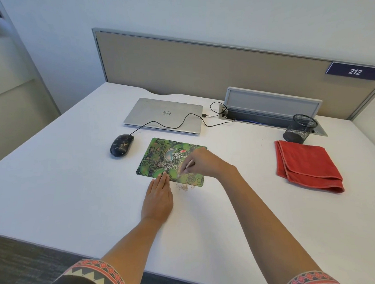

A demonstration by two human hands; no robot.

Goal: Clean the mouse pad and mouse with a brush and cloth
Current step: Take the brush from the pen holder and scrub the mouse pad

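A green patterned mouse pad [159,158] lies on the white desk [55,190]. My right hand [201,162] grips a small pale brush [186,167] whose tip touches the pad's near edge. My left hand [157,196] lies flat, its fingertips pressing the pad's front edge. Brown crumbs [184,186] sit on the desk just in front of the pad. A black wired mouse [121,145] speckled with dirt rests to the left of the pad. A folded red cloth [308,166] lies at the right.
A closed silver laptop [164,115] sits behind the pad, the mouse cable [181,122] running across it to a cable tray [271,110]. A black mesh pen cup [300,128] stands behind the cloth. A beige partition [200,61] borders the desk's far side.
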